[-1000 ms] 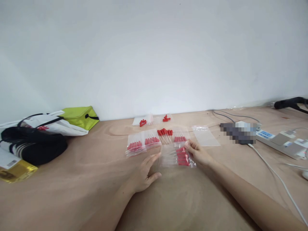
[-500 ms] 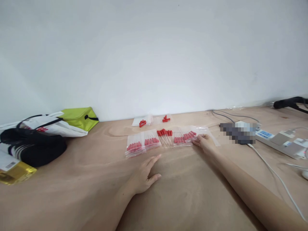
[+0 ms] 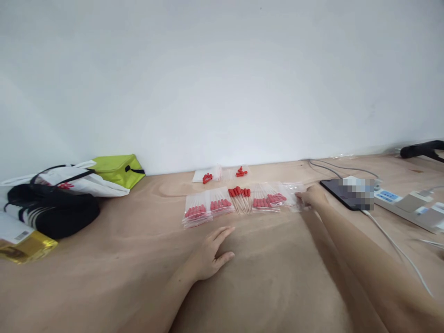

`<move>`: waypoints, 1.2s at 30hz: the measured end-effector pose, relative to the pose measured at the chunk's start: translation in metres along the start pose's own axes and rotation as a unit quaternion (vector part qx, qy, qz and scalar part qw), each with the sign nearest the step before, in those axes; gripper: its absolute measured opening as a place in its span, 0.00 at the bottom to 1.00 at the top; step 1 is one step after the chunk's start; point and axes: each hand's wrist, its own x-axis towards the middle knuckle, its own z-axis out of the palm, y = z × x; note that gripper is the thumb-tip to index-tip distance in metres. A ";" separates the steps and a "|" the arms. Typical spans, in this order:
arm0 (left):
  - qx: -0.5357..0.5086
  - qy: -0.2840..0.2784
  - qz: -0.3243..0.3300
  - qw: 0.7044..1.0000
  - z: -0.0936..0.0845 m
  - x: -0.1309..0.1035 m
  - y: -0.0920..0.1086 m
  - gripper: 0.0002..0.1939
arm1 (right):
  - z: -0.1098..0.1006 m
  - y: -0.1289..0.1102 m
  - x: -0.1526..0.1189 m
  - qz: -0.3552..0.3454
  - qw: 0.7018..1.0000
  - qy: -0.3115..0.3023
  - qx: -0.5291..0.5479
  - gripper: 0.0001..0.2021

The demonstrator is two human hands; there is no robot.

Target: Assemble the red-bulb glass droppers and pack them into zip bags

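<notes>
My left hand (image 3: 212, 255) rests on the tabletop with its fingers stretched out, holding nothing. At the right end of the row, my right hand (image 3: 312, 198) pinches the edge of a clear plastic bag (image 3: 291, 189). Beside that bag lie zip bags (image 3: 265, 203) holding red-tipped pieces. Loose wooden sticks with red tips (image 3: 240, 196) are fanned out in the middle of the row. Left of them lie more zip bags (image 3: 197, 213) filled with red-tipped sticks, some stacked. My right fingertips are partly hidden by the hand.
Behind the row, small red pieces (image 3: 207, 178) lie on clear bags near the wall. A phone (image 3: 342, 193), its cable and a power strip (image 3: 398, 203) are on the right. A black cap (image 3: 65, 215), a white bag (image 3: 100, 184) and a lime-green bag (image 3: 120, 167) stand left.
My right hand has moved right, away from the filled bags, to the clear bag's edge. The clear bag looks drawn in toward the row. My left hand stays almost where it was.
</notes>
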 end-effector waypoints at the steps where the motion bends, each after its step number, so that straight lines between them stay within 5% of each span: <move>1: 0.000 0.000 0.002 1.000 0.000 0.000 0.000 0.27 | -0.001 0.000 0.000 0.010 1.000 -0.005 -0.007 0.07; 6: 0.000 0.001 0.009 1.000 0.000 0.000 -0.001 0.26 | -0.010 -0.003 -0.011 0.054 0.997 0.030 -0.047 0.08; 12: 0.001 0.002 0.008 1.000 0.000 0.000 0.000 0.25 | -0.029 -0.015 -0.018 0.027 0.995 0.082 -0.044 0.12; 17: -0.005 0.010 0.000 1.000 0.001 -0.001 -0.001 0.31 | -0.031 -0.039 -0.040 -0.136 0.955 0.157 0.209 0.14; 19: -0.001 0.039 -0.006 0.999 0.003 -0.001 -0.003 0.37 | -0.025 -0.050 -0.064 -0.187 0.939 0.110 0.266 0.13; 22: 0.018 0.127 -0.009 0.992 0.008 -0.001 -0.007 0.43 | -0.014 -0.063 -0.108 -0.335 0.852 -0.111 0.387 0.06; 25: 0.030 0.211 0.034 0.976 0.009 -0.001 -0.008 0.48 | -0.006 -0.070 -0.142 -0.436 0.779 -0.280 0.354 0.04; 27: 0.043 0.200 0.091 0.975 0.006 0.000 -0.007 0.51 | -0.002 -0.072 -0.151 -0.488 0.750 -0.328 0.303 0.10; 29: 0.062 0.120 0.145 0.980 0.002 0.001 -0.003 0.50 | 0.001 -0.075 -0.149 -0.536 0.734 -0.330 0.256 0.16; 32: 0.071 -0.020 0.167 0.983 -0.002 0.002 0.001 0.39 | 0.004 -0.083 -0.135 -0.537 0.775 -0.265 0.203 0.20; 36: 0.071 -0.052 0.135 0.987 0.000 0.003 0.003 0.28 | 0.011 -0.106 -0.114 -0.333 0.923 -0.164 0.105 0.16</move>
